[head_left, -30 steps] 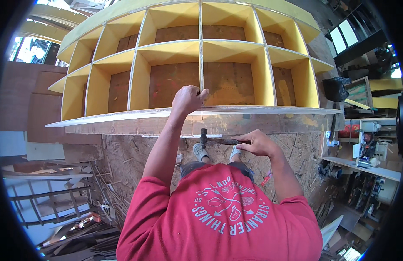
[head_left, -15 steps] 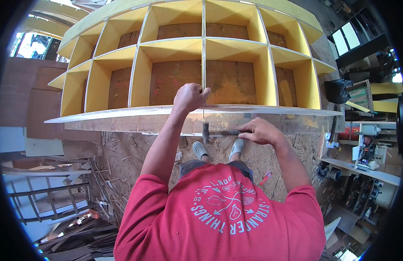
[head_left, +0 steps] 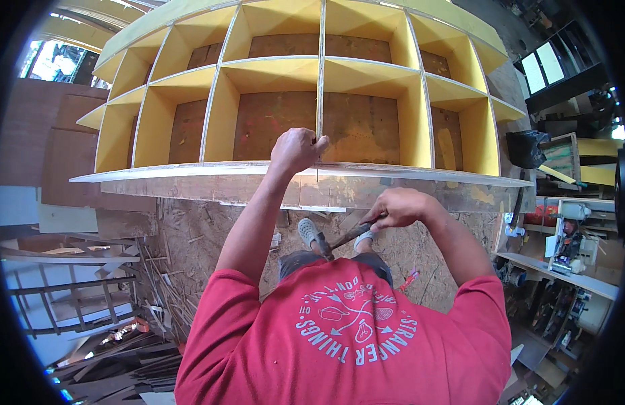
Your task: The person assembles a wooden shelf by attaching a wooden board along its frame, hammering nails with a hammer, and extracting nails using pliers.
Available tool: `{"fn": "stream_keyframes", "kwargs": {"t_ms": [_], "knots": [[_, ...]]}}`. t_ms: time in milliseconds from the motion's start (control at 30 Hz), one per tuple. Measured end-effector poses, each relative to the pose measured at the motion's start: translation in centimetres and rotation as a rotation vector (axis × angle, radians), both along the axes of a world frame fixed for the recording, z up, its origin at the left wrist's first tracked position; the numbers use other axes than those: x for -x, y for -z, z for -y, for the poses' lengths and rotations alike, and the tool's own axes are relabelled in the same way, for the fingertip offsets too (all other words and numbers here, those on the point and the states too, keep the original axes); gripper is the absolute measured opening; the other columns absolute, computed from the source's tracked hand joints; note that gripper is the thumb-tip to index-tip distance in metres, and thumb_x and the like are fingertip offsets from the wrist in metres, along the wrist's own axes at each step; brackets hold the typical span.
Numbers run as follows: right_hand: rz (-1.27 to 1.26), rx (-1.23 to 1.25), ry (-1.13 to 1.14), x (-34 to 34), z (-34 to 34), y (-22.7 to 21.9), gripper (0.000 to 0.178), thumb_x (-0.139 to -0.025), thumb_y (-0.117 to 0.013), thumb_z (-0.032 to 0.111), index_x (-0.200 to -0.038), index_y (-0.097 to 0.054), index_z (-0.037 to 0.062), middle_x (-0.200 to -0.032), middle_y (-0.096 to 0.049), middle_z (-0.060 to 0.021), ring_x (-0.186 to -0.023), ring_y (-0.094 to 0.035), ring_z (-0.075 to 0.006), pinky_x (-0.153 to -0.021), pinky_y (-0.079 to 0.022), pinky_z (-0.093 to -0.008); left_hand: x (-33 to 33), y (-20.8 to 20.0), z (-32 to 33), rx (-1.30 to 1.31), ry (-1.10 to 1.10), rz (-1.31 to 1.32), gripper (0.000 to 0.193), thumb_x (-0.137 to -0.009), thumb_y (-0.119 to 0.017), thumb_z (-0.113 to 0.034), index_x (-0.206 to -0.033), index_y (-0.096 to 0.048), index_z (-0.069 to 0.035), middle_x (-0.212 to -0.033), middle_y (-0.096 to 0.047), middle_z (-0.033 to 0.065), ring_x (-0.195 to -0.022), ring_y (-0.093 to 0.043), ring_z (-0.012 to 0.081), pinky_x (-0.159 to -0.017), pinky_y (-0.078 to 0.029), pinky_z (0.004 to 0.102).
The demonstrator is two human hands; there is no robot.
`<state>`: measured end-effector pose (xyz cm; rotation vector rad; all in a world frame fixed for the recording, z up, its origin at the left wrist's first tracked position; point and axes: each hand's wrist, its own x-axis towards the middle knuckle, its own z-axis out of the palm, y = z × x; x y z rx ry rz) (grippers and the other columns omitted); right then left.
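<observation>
A wooden frame of yellow compartments (head_left: 370,75) lies before me, with a long pale-edged board (head_left: 211,169) along its near side. My left hand (head_left: 297,150) is closed over the near end of the middle divider (head_left: 321,101), its thumb on the right face. Just below that hand, a thin dark upright line (head_left: 317,175) shows against the board; whether it is a nail or a mark I cannot make out. My right hand (head_left: 401,206) grips a hammer (head_left: 351,235) by its handle. The hammer's head hangs near my body, apart from the board.
The frame rests on a brown wooden bench (head_left: 366,196). Wood scraps (head_left: 167,293) litter the floor at left. A shelf with tools (head_left: 562,266) stands at right, and a black plastic bag (head_left: 526,148) sits beyond the bench's right end.
The hammer has swung back from near the board toward my body, its head now lower. My right hand has tilted with it; my left hand keeps its place on the divider.
</observation>
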<state>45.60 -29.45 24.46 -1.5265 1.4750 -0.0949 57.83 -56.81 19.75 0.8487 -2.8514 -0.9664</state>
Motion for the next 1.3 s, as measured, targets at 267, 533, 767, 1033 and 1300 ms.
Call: {"fn": "stream_keyframes", "kwargs": {"t_ms": [267,533,767,1033,1300], "knots": [[-0.003,-0.017,-0.065,0.2,-0.2,-0.2,0.035,-0.095,-0.075,0.031,-0.128,-0.075,0.0194,-0.11,-0.077,-0.0146,-0.093,-0.073,-0.0337,-0.085,-0.056,-0.0411,0.1,-0.8,-0.2,0.004,0.003,-0.011,0.054,-0.092,-0.067,-0.049,-0.069,-0.071,-0.001,-0.063,-0.066,0.0199,-0.064,-0.069,0.0372,-0.066,-0.055,0.0483],[0.042,-0.022,-0.057,0.4,0.6,-0.1,0.037,-0.094,-0.076,0.032,-0.126,-0.076,0.0149,-0.107,-0.077,-0.0157,-0.093,-0.074,-0.0349,-0.082,-0.056,-0.0428,-0.1,-0.7,-0.3,-0.011,-0.01,0.005,0.055,-0.092,-0.067,-0.049,-0.068,-0.069,0.0,-0.065,-0.066,0.021,-0.065,-0.069,0.0379,-0.067,-0.055,0.0492],[0.128,0.056,0.215,0.8,-0.5,1.9,0.035,-0.092,-0.078,0.031,-0.123,-0.077,0.0164,-0.105,-0.077,-0.0159,-0.089,-0.073,-0.0359,-0.08,-0.056,-0.0429,-0.2,-0.6,-0.3,0.01,0.01,0.008,0.056,-0.093,-0.066,-0.05,-0.067,-0.069,0.0,-0.066,-0.067,0.021,-0.067,-0.069,0.0376,-0.069,-0.055,0.0488],[0.022,0.015,0.124,-0.4,-0.2,0.0,0.036,-0.094,-0.073,0.027,-0.129,-0.074,0.0164,-0.11,-0.076,-0.0172,-0.098,-0.074,-0.034,-0.088,-0.057,-0.0421,-0.3,-0.8,-0.3,-0.013,-0.013,-0.002,0.054,-0.092,-0.067,-0.049,-0.068,-0.071,-0.001,-0.065,-0.066,0.0208,-0.066,-0.069,0.0385,-0.068,-0.055,0.0487],[0.084,0.019,0.157,-0.3,-1.0,1.5,0.033,-0.095,-0.074,0.027,-0.126,-0.076,0.0187,-0.109,-0.078,-0.0151,-0.096,-0.075,-0.0282,-0.088,-0.056,-0.0392,-0.3,-0.8,-0.3,-0.021,-0.004,-0.01,0.053,-0.092,-0.067,-0.049,-0.069,-0.071,-0.001,-0.065,-0.066,0.0205,-0.066,-0.069,0.038,-0.069,-0.056,0.0486]]}}
